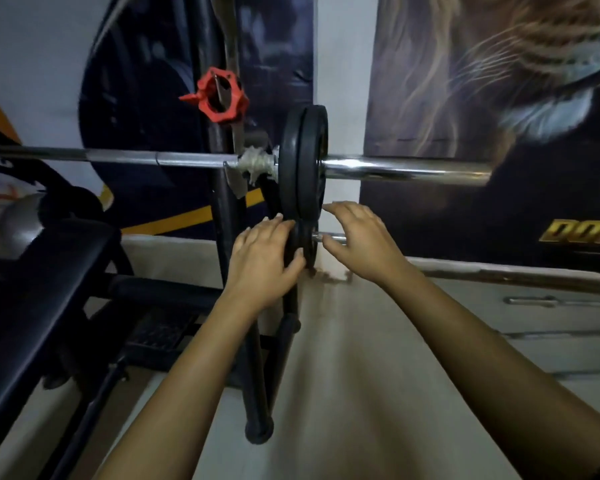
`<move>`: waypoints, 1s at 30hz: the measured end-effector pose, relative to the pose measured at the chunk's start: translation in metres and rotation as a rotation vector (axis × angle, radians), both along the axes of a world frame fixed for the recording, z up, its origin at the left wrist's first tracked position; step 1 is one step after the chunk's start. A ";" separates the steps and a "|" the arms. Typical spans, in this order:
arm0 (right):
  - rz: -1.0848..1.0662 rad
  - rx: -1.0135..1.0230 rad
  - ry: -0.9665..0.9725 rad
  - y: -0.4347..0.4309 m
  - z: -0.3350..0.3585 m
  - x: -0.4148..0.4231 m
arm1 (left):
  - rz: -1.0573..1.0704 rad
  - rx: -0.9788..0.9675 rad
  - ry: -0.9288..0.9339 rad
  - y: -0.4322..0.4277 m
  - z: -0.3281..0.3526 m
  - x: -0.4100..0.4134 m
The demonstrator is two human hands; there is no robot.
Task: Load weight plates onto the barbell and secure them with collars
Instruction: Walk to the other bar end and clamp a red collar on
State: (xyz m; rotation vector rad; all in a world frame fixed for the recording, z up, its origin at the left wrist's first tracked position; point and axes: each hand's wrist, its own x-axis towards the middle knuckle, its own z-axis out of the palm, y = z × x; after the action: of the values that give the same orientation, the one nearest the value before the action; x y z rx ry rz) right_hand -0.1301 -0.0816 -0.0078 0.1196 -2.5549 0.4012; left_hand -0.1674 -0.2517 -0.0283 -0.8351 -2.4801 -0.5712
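Note:
A chrome barbell (402, 169) rests across a black rack, its sleeve pointing right. Two black weight plates (303, 161) sit on the sleeve against the taped inner collar. Below them a small black plate (308, 242) hangs on a short chrome storage peg (333, 236) of the rack. My left hand (264, 252) grips the left edge of this small plate. My right hand (359, 232) hovers at the peg's right side, fingers spread, its fingertips near the peg. A red collar (222, 95) hangs on the rack upright above the bar.
A black padded bench (49, 271) lies at left. The rack's black upright and feet (258, 386) stand just below my hands. A wall with large posters is close behind. Pale floor (378, 358) spreads to the right, with metal bars (534, 301) along the wall.

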 end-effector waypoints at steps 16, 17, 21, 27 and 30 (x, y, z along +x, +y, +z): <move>0.317 -0.074 0.204 0.065 0.103 -0.124 | 0.370 0.326 0.184 0.041 0.091 -0.072; 0.321 -0.079 0.187 0.066 0.107 -0.130 | 0.373 0.351 0.172 0.041 0.096 -0.081; 0.350 -0.119 0.088 0.068 0.113 -0.150 | 0.385 0.384 0.142 0.043 0.113 -0.123; 0.371 -0.194 0.066 0.063 0.117 -0.166 | 0.472 0.389 0.136 0.048 0.125 -0.179; 0.379 -0.226 0.083 0.064 0.113 -0.167 | 0.515 0.409 0.118 0.047 0.128 -0.197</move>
State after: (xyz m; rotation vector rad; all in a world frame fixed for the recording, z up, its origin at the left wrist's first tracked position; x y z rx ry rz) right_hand -0.2968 -0.0181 0.1049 0.5287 -2.3815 0.8072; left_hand -0.3645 -0.2043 0.0995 -0.0629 -2.2271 -0.7685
